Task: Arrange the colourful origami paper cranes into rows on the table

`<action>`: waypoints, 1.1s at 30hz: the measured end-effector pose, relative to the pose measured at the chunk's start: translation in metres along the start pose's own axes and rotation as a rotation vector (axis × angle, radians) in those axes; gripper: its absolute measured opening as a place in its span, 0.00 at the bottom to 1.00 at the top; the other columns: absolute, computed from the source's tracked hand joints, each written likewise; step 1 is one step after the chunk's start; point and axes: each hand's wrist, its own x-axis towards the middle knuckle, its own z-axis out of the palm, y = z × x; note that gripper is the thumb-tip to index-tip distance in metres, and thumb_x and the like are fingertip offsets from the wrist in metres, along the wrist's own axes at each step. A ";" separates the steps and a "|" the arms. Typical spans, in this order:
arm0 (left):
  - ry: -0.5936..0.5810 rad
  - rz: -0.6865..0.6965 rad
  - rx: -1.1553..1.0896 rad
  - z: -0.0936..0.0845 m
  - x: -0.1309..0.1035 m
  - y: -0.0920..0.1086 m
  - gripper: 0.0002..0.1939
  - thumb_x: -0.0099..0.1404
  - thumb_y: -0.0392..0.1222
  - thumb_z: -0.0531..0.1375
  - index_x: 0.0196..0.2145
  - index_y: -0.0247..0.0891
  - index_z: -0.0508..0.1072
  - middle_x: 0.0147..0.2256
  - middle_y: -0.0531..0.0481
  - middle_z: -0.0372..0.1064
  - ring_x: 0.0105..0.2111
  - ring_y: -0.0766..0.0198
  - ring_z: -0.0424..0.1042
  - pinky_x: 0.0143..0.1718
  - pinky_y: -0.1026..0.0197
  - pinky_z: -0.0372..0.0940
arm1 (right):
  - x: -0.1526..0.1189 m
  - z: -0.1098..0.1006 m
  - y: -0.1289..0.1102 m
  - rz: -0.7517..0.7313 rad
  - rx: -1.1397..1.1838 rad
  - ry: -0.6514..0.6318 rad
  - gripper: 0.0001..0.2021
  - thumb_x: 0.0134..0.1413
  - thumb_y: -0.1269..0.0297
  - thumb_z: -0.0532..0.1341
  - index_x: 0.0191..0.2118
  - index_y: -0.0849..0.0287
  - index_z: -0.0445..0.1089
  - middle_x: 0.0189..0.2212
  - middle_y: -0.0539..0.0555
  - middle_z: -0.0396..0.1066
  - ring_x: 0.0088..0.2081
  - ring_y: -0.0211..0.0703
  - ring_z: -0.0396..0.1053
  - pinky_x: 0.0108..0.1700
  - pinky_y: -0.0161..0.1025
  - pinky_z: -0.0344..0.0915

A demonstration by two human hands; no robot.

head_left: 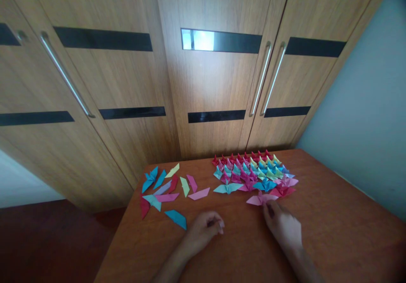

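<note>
My right hand (283, 225) pinches the edge of a pink paper crane (257, 199) lying on the wooden table (234, 249). My left hand (204, 231) is over the table with curled fingers; whether anything is between them is too small to tell. Beyond my right hand stand rows of folded cranes, with a light teal crane (227, 188), a blue crane (265, 185) and a red crane (283, 190) in the nearest row. Flat folded strips lie at the left, among them a blue strip (176, 218) near my left hand and a pink strip (199, 194).
A wooden wardrobe (212, 84) with metal handles rises behind the table's far edge. A blue crane (150, 179) sits among the strips at the far left. A pale wall (364, 126) runs along the right.
</note>
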 end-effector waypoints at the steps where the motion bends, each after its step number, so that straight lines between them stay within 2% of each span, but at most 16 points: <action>1: -0.001 0.002 -0.002 0.000 0.000 0.000 0.09 0.61 0.42 0.55 0.29 0.35 0.72 0.26 0.52 0.71 0.28 0.66 0.68 0.32 0.65 0.59 | 0.003 -0.001 0.001 0.021 -0.014 -0.017 0.11 0.58 0.59 0.52 0.36 0.53 0.71 0.29 0.53 0.74 0.27 0.40 0.71 0.22 0.31 0.49; 6: -0.005 0.015 0.000 -0.001 0.000 -0.003 0.09 0.61 0.43 0.56 0.30 0.35 0.72 0.27 0.52 0.71 0.29 0.66 0.69 0.33 0.65 0.59 | 0.013 -0.001 -0.003 0.065 -0.042 -0.053 0.10 0.59 0.58 0.53 0.37 0.53 0.70 0.30 0.51 0.73 0.26 0.39 0.70 0.22 0.32 0.46; 13: -0.001 -0.003 -0.001 0.000 0.000 -0.001 0.09 0.61 0.42 0.56 0.30 0.35 0.72 0.27 0.52 0.71 0.29 0.66 0.68 0.33 0.65 0.60 | 0.016 0.000 -0.006 0.054 -0.038 -0.028 0.10 0.59 0.58 0.53 0.35 0.54 0.69 0.29 0.51 0.73 0.26 0.39 0.69 0.23 0.32 0.45; 33: -0.025 0.011 0.008 -0.002 -0.001 0.000 0.08 0.60 0.41 0.56 0.31 0.35 0.72 0.28 0.52 0.71 0.30 0.65 0.69 0.35 0.65 0.60 | 0.015 -0.002 -0.006 0.095 -0.011 -0.032 0.11 0.58 0.56 0.53 0.35 0.54 0.70 0.29 0.53 0.73 0.26 0.41 0.70 0.22 0.32 0.48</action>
